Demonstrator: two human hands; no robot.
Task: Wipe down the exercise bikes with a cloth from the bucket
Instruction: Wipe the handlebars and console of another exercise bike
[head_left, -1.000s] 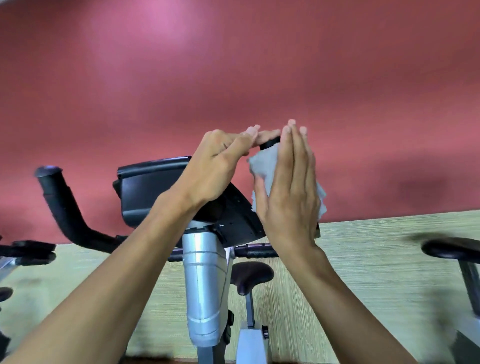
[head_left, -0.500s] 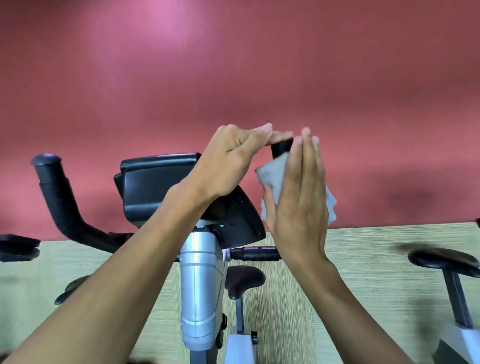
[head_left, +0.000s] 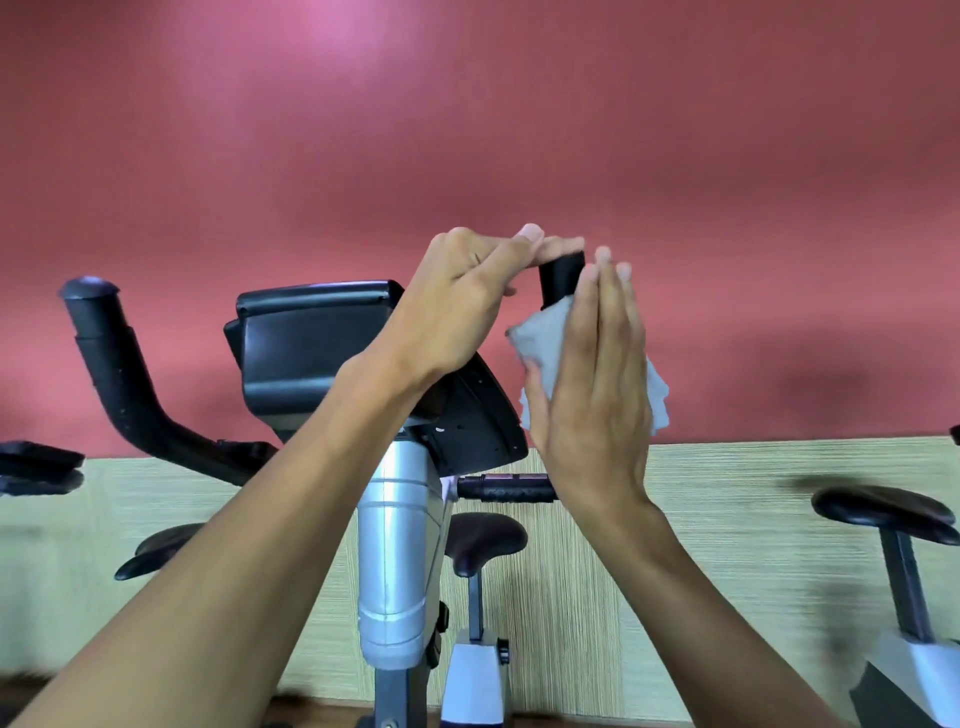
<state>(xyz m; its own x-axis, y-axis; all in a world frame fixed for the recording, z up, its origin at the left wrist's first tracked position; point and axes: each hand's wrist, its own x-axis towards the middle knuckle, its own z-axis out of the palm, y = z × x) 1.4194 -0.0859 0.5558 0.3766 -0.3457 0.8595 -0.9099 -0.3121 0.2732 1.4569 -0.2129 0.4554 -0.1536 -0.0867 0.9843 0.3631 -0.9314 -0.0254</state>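
Observation:
The exercise bike in front of me has a black console (head_left: 311, 353), a silver column (head_left: 397, 551) and black handlebars. My left hand (head_left: 467, 306) reaches over the console, its fingertips resting on top of the right handlebar's upright end (head_left: 561, 278). My right hand (head_left: 597, 379) stands flat with straight fingers, pressing a grey cloth (head_left: 540, 338) against the side of that handlebar just below its tip. The cloth sticks out on both sides of the palm. No bucket is in view.
The left handlebar (head_left: 111, 364) curves up at the left. A dark saddle (head_left: 483, 538) sits behind the column. Another bike's saddle (head_left: 883, 514) stands at the right, and parts of a third bike (head_left: 39, 465) at the left. A red wall lies beyond.
My right hand has slid the cloth down the handlebar, so more of the black tip shows. My left hand stays on the tip. The view has shifted slightly.

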